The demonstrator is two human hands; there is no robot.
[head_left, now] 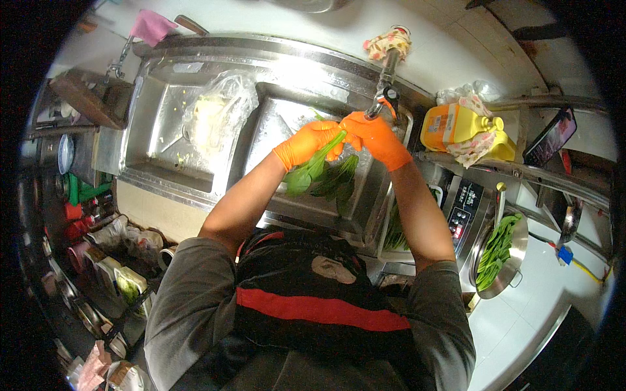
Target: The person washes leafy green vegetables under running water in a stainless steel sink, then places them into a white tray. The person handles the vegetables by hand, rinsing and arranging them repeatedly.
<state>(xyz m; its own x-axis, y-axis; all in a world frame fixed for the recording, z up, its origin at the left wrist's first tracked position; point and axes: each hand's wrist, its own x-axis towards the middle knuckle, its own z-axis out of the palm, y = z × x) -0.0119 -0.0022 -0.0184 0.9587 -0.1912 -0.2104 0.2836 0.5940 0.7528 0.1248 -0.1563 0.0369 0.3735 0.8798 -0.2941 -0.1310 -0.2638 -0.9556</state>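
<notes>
Both hands wear orange rubber gloves and meet over the right basin of a stainless steel sink (308,105). My left hand (310,141) grips a leafy green stalk (313,165), its leaves hanging down toward me. The fingers of my right hand (375,139) close on the cut end of the same stalk, beside the left fingertips. Darker leafy greens (338,182) show below the hands; whether they lie in the basin or hang from the right hand is unclear. Just beyond the right hand is the metal faucet (386,93), wrapped in a patterned cloth near the wall.
A clear plastic bag (220,112) with pale contents sits in the left basin. Under my right forearm, a white tray (391,255) holds greens beside a digital scale (462,210). Farther right are a steel bowl (519,254) of greens, a yellow jug (440,128) and a phone (550,137).
</notes>
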